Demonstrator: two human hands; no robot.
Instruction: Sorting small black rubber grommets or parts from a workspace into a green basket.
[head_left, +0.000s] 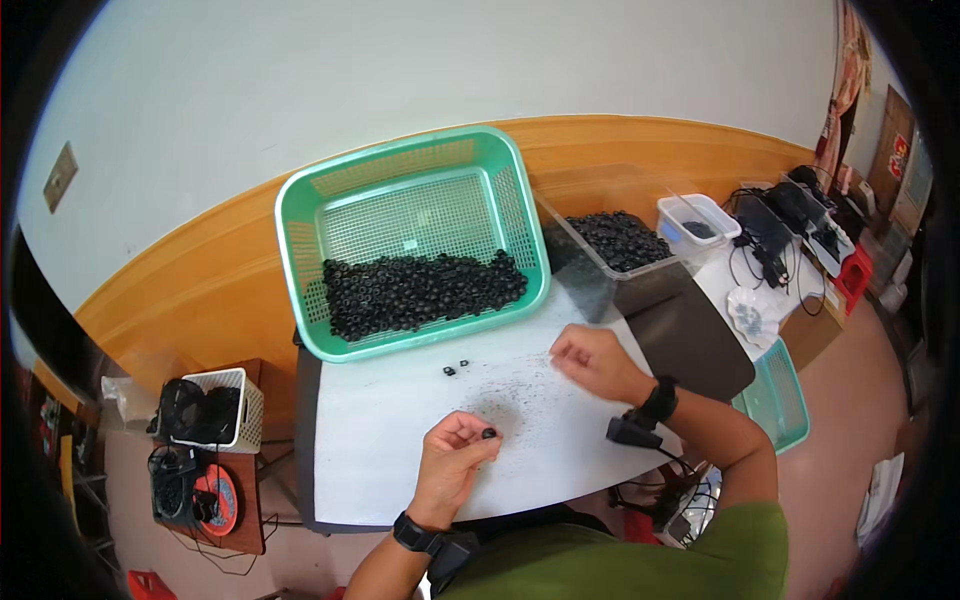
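Note:
Over the white-topped table (380,450), my left hand (450,462) pinches a small black round part (489,433) between thumb and fingertips. My right hand (597,362) is apart from it, farther to the right, with the fingers curled together; whatever they may hold is hidden. Two small black pieces (449,371) lie on the table in front of the basket. A green mesh basket (408,345) is propped up at the back, with a heap of small black ring-like parts (420,293) along its lower side. Dark specks are scattered between my hands.
Behind my right hand stands a clear plastic bin (640,270) with many black parts, and beyond it a small white tub (715,212). Cables and black devices (775,235) crowd the far right. At the left, a side table carries a white basket (250,415) and an orange-rimmed dish (232,500).

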